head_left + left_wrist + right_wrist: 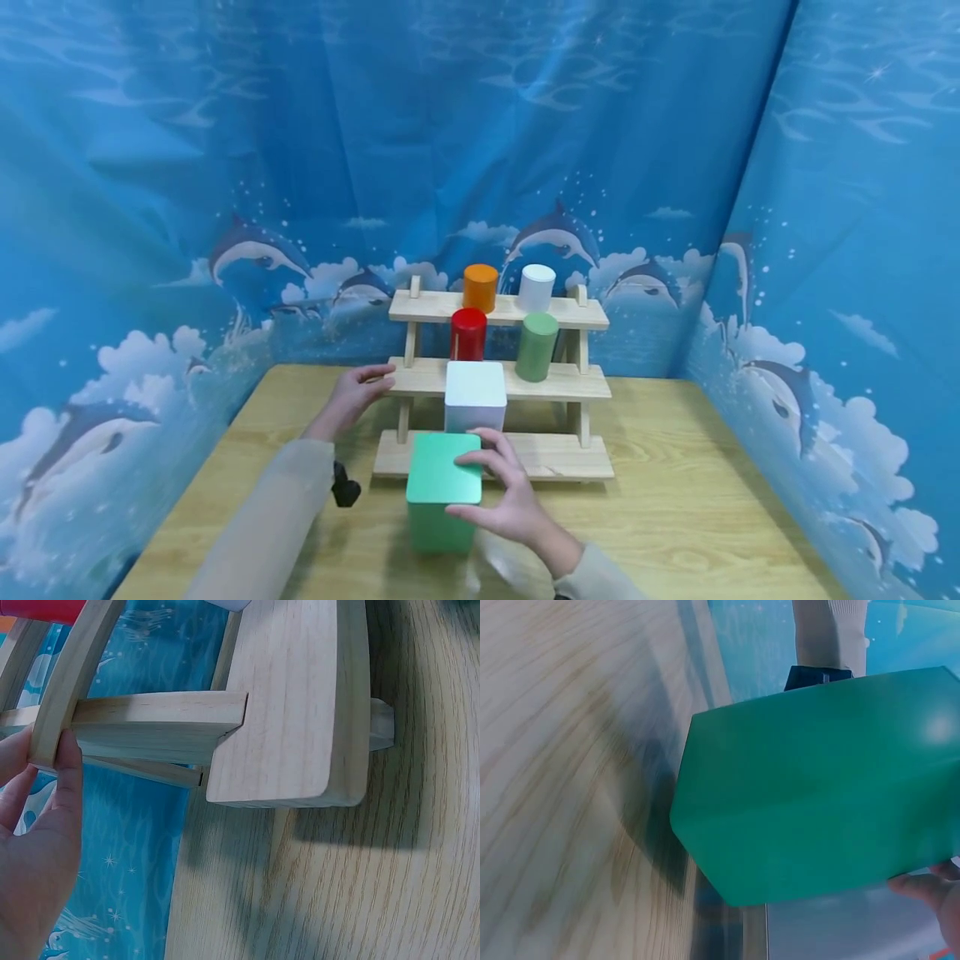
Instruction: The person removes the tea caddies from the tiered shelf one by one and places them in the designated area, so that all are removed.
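Note:
My left hand [352, 402] pinches the left end of the middle board of a three-step wooden display shelf [416, 377]; in the left wrist view thumb and fingers lie on either side of that board end. With my right hand [517, 507] I hold a green box [442, 525] near its top, in front of the lowest step. The right wrist view shows the green box [817, 802] close over the table, its shadow beside it. Just behind it, a white box [476, 387] stands on the lowest step, its lower part hidden.
On the middle step stand a red cylinder [468, 335] and a pale green cylinder [537, 348]. The top step carries an orange cylinder [480, 289] and a white cylinder [537, 288]. Blue dolphin-print curtains [420, 125] enclose the wooden table [675, 483] at the back and sides.

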### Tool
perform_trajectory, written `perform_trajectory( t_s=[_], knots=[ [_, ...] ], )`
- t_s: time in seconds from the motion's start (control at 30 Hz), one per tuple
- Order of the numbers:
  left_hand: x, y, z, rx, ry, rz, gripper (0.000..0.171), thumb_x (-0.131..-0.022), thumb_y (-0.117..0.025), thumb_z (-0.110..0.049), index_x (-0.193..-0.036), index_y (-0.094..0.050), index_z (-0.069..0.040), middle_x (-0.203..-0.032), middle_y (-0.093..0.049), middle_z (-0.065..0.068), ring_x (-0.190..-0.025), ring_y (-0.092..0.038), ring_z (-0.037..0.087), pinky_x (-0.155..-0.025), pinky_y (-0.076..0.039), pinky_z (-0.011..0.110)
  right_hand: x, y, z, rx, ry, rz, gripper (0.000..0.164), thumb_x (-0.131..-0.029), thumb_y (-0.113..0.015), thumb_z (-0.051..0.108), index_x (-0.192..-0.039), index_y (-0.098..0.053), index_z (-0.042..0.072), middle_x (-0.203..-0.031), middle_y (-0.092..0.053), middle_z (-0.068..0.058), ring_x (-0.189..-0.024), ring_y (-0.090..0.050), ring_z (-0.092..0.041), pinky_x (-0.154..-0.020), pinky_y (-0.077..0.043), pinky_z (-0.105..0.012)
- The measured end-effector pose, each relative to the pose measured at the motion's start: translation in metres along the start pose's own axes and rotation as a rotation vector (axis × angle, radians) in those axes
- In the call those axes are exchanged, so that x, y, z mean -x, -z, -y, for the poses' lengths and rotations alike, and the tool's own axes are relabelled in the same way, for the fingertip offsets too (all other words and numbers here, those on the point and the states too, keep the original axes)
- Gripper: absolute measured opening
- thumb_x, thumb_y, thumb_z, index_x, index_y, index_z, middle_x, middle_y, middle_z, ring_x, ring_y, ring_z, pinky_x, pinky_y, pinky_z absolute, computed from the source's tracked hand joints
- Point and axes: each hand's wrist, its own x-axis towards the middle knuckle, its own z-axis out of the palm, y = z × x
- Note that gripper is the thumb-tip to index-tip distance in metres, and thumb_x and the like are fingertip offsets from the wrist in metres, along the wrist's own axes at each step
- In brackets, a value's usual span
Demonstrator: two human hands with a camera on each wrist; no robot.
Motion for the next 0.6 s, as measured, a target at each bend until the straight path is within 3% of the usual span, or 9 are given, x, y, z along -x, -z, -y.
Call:
perform_trajectory(
  t_s=[0.6],
  knots=[
    [0.007,-0.002,-0.004,-0.023,-0.053,0.023,0.045,-0.091,-0.061,-0.015,-0.131,-0.049,0.002,-0.135,-0.045,0.020,-0.116,-0.049,0.030,-0.097,-0.042,0.045,-0.011,-0.034,-0.006,0.071,-0.042,0.040,0.050,-0.064,-0.084,0.006,-0.108,-0.059,0.005,-0.130,-0.039,-0.019,-0.114,-0.040,-0.044,-0.092,-0.045,-0.041]
  ],
)
